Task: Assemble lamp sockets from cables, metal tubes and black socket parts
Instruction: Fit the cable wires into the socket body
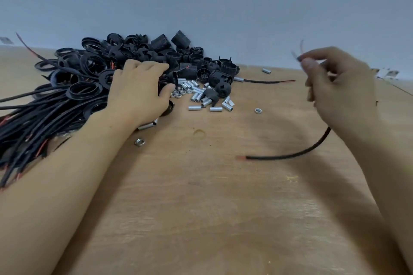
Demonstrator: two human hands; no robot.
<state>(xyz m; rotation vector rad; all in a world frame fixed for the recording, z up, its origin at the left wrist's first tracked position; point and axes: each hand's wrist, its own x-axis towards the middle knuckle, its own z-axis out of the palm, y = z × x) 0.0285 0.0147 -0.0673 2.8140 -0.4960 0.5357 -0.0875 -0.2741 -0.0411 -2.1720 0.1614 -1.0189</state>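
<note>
Two hands are over the brown table (pixel 201 207). At the right of the frame, the right hand (pixel 337 87) is lifted up and pinches a black cable (pixel 290 155); the cable's low end, with a red tip, lies near the middle. At the left, the left hand (pixel 138 89) is curled over a black socket part (pixel 171 78) at the edge of a big pile of black socket parts (pixel 143 56). Just beside it lie little metal tubes (pixel 201 96) and nuts (pixel 178 92). More black cables (pixel 33 118) lie in a bunch at the far left.
</note>
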